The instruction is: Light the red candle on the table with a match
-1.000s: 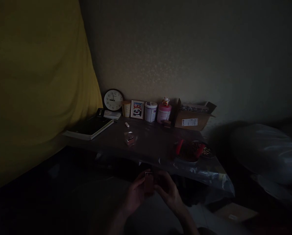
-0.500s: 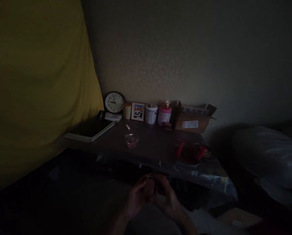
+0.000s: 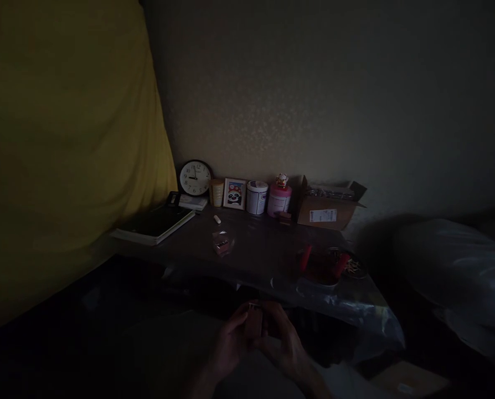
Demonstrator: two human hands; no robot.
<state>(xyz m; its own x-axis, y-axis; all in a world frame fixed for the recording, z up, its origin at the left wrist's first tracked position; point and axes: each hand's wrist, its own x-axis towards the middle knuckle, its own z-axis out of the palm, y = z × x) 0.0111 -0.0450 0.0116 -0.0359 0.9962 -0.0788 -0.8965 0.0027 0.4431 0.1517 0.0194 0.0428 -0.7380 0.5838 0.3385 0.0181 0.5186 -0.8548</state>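
Observation:
The room is very dark. Both my hands are held together low, in front of the table's near edge. My left hand and my right hand have their fingers curled round a small reddish box-like object held upright between them. On the table beyond lie a small clear packet and a red dish with red-handled things.
Along the wall stand a round clock, a small jar, a panda picture frame, a white tin, a pink tub and an open cardboard box. A dark notebook lies left. Yellow fabric hangs at left.
The view has tilted up slightly, so the table and my hands sit lower in the picture. My hands stay closed round the small object, a little closer together.

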